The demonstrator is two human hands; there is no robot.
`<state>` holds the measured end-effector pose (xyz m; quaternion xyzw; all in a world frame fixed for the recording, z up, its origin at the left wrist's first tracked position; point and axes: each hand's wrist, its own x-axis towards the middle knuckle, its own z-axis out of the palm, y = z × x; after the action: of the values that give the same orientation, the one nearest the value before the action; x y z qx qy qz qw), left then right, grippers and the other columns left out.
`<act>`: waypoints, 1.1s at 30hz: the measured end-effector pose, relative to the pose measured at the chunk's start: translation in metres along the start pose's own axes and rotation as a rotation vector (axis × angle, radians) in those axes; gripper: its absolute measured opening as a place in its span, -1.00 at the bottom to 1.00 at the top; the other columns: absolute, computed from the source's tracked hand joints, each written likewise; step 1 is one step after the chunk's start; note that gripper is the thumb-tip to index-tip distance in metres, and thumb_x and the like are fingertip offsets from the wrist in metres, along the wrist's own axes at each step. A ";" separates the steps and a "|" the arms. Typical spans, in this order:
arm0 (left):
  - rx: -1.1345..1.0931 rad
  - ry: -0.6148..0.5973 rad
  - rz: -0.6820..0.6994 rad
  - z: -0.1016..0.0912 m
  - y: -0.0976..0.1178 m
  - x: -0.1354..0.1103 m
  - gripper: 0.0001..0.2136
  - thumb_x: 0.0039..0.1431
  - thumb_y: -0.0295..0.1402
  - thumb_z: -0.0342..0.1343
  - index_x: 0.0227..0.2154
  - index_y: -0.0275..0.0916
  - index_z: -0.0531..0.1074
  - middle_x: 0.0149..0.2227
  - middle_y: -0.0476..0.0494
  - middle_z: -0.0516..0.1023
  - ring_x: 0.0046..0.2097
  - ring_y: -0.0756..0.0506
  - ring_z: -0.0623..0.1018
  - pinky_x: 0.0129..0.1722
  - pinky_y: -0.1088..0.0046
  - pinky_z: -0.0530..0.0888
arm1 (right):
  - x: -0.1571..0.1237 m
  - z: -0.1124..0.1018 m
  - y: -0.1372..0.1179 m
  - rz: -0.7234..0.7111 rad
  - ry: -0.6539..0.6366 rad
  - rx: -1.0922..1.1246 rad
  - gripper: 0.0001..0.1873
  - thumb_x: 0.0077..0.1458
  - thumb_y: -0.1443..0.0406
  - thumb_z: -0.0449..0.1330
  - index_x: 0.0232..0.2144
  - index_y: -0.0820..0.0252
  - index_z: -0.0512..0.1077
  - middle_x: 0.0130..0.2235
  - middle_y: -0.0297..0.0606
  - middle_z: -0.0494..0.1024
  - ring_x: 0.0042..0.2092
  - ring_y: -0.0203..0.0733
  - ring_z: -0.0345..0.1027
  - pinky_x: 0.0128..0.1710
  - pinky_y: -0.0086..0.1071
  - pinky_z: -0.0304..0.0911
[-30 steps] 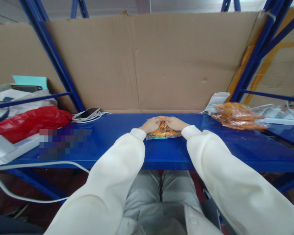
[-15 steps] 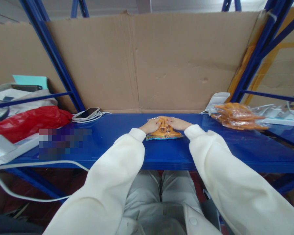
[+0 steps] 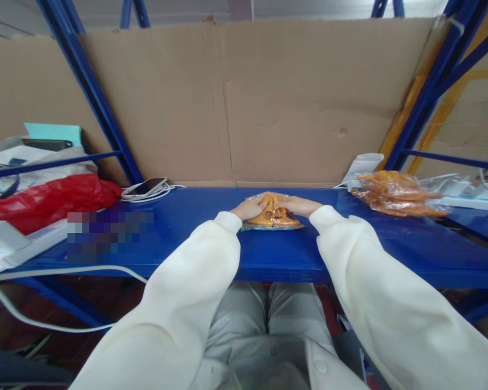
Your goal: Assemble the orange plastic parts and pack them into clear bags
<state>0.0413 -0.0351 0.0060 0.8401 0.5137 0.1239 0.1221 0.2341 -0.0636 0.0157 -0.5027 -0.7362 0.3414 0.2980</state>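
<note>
In the head view an orange packet (image 3: 274, 219) in clear, shiny plastic lies on the blue shelf, in front of my body. Dark rounded markings show on its face, and a multicoloured strip runs along its near edge. My left hand (image 3: 250, 208) grips its left side, the fingers pressed in at the upper part. From the right, my right hand (image 3: 297, 206) holds the same packet with its fingers curled on the top. The fingertips of both hands nearly meet at its middle. What the packet contains cannot be made out.
Similar orange packets (image 3: 394, 192) are stacked at the right, beside a white power strip (image 3: 472, 200). Leftward lie a phone (image 3: 150, 187) with a coiled white cable, a red bag (image 3: 57, 200) and another power strip (image 3: 36, 244). A cardboard wall (image 3: 288, 103) closes the back.
My right hand has shifted slightly, uncovering a little more of the packet's face. Both hands stay on the packet, which keeps nearly the same place.
</note>
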 end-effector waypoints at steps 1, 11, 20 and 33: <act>-0.013 -0.008 0.008 -0.002 -0.001 -0.001 -0.44 0.43 -0.17 -0.15 0.42 -0.15 0.14 0.44 -0.08 0.17 0.44 -0.11 0.21 0.41 0.40 0.10 | -0.001 -0.002 -0.002 0.059 0.027 -0.001 -0.84 0.23 0.25 0.29 -0.24 0.23 0.62 -0.34 -0.25 0.66 -0.27 -0.23 0.51 -0.17 -0.43 0.45; -0.396 -0.010 0.152 -0.001 -0.015 0.001 -0.48 0.22 -0.33 0.17 0.26 -0.17 0.42 0.33 -0.14 0.39 0.34 -0.16 0.42 0.36 0.31 0.27 | 0.008 -0.030 0.013 0.245 0.484 -0.293 -0.65 0.28 0.24 0.13 -0.48 0.27 0.56 -0.27 0.00 0.68 -0.14 -0.03 0.59 -0.08 -0.33 0.40; -0.534 -0.031 0.248 0.000 -0.001 -0.003 -0.60 0.12 -0.48 0.26 0.05 -0.15 0.60 0.20 -0.10 0.55 0.21 -0.13 0.55 0.29 0.30 0.37 | 0.014 -0.030 0.022 0.362 0.390 -0.082 -0.63 0.28 0.19 0.22 -0.49 0.31 0.54 -0.30 0.04 0.67 -0.34 -0.07 0.57 -0.25 -0.29 0.44; -0.436 0.260 0.095 0.010 0.006 0.000 -0.72 0.11 -0.51 0.08 -0.32 -0.27 0.72 -0.25 -0.14 0.74 -0.14 -0.13 0.68 -0.02 0.42 0.54 | -0.009 -0.011 -0.002 0.382 -0.024 0.330 -0.62 0.06 0.03 0.42 -0.43 0.27 0.59 -0.41 -0.13 0.68 -0.40 -0.16 0.55 -0.34 -0.41 0.47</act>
<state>0.0493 -0.0389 -0.0015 0.7941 0.4464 0.3442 0.2273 0.2443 -0.0703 0.0226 -0.5731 -0.5656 0.5131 0.2972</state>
